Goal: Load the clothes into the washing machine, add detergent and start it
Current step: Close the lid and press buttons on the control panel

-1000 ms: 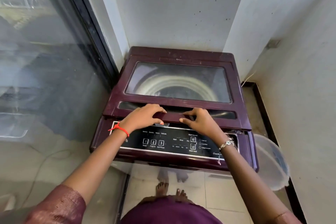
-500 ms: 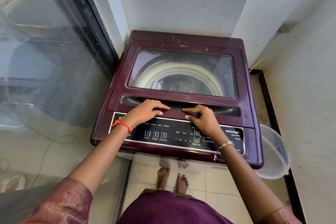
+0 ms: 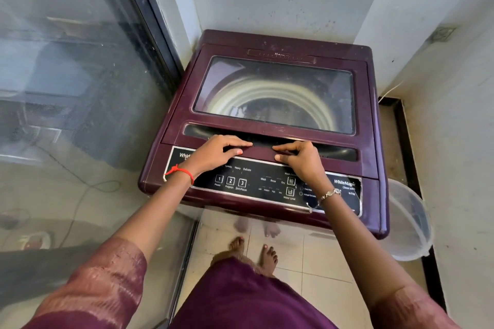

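A maroon top-loading washing machine (image 3: 267, 43) stands in a corner with its glass lid (image 3: 275, 93) lying flat and shut. The pale drum ring shows through the glass, and what lies inside is too dim to tell. My left hand (image 3: 216, 152) and my right hand (image 3: 299, 160) sit side by side on the lid's front handle strip (image 3: 336, 153), with fingers in the recess and thumbs on its front edge. Just below them is the black control panel (image 3: 240, 181) with numbered buttons 1, 2 and 3. No detergent is in view.
A translucent plastic bucket (image 3: 409, 222) stands on the floor at the machine's right front corner. A glass sliding door (image 3: 66, 75) runs along the left, with a cable (image 3: 88, 189) seen behind it. Walls close in behind and to the right. My bare feet stand on the tiles.
The lid's front edge was slightly raised a second ago and now lies flat on the machine. Both hands stayed on the handle as it came down.
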Motion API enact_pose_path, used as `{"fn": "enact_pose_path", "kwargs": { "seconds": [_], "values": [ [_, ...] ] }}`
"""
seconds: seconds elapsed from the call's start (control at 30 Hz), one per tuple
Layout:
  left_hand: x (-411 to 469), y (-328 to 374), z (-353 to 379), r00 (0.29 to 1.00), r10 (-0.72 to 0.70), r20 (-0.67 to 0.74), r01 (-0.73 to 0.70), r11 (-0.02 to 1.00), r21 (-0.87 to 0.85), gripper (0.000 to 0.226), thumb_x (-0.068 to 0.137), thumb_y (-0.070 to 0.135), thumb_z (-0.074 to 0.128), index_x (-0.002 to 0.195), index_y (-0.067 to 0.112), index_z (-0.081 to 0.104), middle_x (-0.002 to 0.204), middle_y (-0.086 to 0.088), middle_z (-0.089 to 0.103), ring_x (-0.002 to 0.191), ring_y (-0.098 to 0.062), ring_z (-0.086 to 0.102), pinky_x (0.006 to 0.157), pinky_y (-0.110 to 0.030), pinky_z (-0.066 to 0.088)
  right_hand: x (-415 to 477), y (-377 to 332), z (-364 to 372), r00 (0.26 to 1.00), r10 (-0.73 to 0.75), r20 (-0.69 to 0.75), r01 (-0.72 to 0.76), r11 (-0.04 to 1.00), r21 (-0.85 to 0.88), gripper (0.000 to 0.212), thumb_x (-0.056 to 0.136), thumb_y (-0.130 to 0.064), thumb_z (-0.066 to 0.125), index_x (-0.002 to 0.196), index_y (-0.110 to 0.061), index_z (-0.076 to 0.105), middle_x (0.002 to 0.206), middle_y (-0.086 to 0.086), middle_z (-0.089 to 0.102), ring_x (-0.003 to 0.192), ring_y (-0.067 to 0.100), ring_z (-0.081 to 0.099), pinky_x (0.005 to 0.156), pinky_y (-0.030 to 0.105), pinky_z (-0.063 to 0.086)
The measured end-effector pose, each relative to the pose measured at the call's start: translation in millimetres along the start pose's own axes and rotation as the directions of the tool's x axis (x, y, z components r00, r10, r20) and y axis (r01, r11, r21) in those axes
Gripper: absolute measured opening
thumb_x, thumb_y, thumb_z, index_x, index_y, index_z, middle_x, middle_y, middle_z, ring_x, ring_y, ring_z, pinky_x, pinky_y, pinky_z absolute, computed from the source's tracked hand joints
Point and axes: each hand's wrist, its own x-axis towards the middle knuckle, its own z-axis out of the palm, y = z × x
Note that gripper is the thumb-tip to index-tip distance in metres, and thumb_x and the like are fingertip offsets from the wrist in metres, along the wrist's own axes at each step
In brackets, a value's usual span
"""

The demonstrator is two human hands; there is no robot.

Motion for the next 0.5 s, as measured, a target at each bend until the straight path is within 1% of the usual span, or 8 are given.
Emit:
{"fn": "enact_pose_path", "kwargs": {
  "seconds": [0.07,0.13,0.2,0.27,0.33,0.37,0.43,0.5],
  "values": [
    [-6,-1,0,0.999,0.041,-0.004,-0.041,0.995,0.091,0.034,0.093,0.01,0.052,0.125,0.02,0.058,0.121,0.002,0.06,0.111,-0.007,0.05,0.1,-0.018,0.031,-5,-2,1,0.999,-0.036,-0.015,0.036,0.998,-0.044,0.025,0.08,-0.008,0.07,0.104,-0.012,0.071,0.089,0.002,0.065,0.079,0.01,0.057,0.057,0.005,0.039],
    [-11,-7,-3,0.993,0.117,0.009,-0.116,0.965,0.235,0.037,0.095,0.016,0.05,0.132,0.022,0.051,0.131,0.002,0.056,0.121,-0.01,0.046,0.108,-0.026,0.031,-10,-3,4,0.995,-0.089,-0.037,0.084,0.99,-0.114,0.025,0.082,-0.011,0.067,0.107,-0.012,0.069,0.091,0.002,0.061,0.081,0.011,0.055,0.064,0.011,0.036],
    [-18,-15,-6,0.986,0.164,0.027,-0.163,0.921,0.354,0.04,0.097,0.023,0.045,0.137,0.023,0.043,0.142,0.005,0.047,0.133,-0.012,0.037,0.115,-0.033,0.024,-16,-1,7,0.987,-0.148,-0.062,0.134,0.973,-0.19,0.026,0.085,-0.013,0.064,0.111,-0.013,0.067,0.086,0.003,0.054,0.079,0.016,0.053,0.071,0.018,0.037],
    [-28,-24,-10,0.987,0.159,0.026,-0.154,0.881,0.448,0.043,0.099,0.03,0.039,0.142,0.025,0.035,0.149,0.01,0.034,0.141,-0.009,0.024,0.118,-0.036,0.012,-22,1,12,0.98,-0.184,-0.071,0.159,0.95,-0.27,0.029,0.088,-0.014,0.06,0.117,-0.014,0.064,0.09,0.007,0.056,0.087,0.023,0.055,0.082,0.025,0.04],
    [-38,-34,-16,0.989,0.149,0.014,-0.134,0.838,0.528,0.048,0.098,0.042,0.026,0.145,0.028,0.027,0.153,0.014,0.022,0.142,-0.004,0.01,0.119,-0.039,0.003,-29,6,19,0.98,-0.185,-0.079,0.144,0.918,-0.368,0.033,0.091,-0.015,0.055,0.125,-0.013,0.058,0.116,0.014,0.059,0.114,0.028,0.051,0.105,0.031,0.03],
    [-42,-39,-20,0.99,0.144,0.009,-0.124,0.816,0.565,0.055,0.095,0.048,0.017,0.146,0.029,0.022,0.154,0.016,0.017,0.142,-0.002,0.004,0.118,-0.04,0.0,-34,5,24,0.98,-0.176,-0.09,0.126,0.909,-0.398,0.036,0.093,-0.016,0.053,0.128,-0.012,0.054,0.131,0.015,0.052,0.128,0.029,0.041,0.113,0.033,0.021],
    [-51,-50,-27,0.993,0.117,0.013,-0.1,0.781,0.616,0.065,0.087,0.052,0.002,0.147,0.03,0.014,0.154,0.017,0.009,0.142,-0.003,-0.001,0.118,-0.043,-0.002,-47,2,37,0.979,-0.172,-0.107,0.111,0.898,-0.426,0.039,0.095,-0.02,0.05,0.132,-0.009,0.049,0.146,0.013,0.037,0.14,0.026,0.025,0.117,0.032,0.011],
    [-58,-57,-28,0.995,0.096,0.017,-0.083,0.746,0.661,0.063,0.087,0.051,0.0,0.147,0.032,0.005,0.154,0.018,0.002,0.144,-0.007,0.0,0.118,-0.045,0.0,-59,-1,53,0.971,-0.22,-0.098,0.156,0.885,-0.439,0.041,0.095,-0.023,0.05,0.133,-0.008,0.047,0.149,0.01,0.033,0.141,0.022,0.023,0.118,0.032,0.013]
  ]
}}
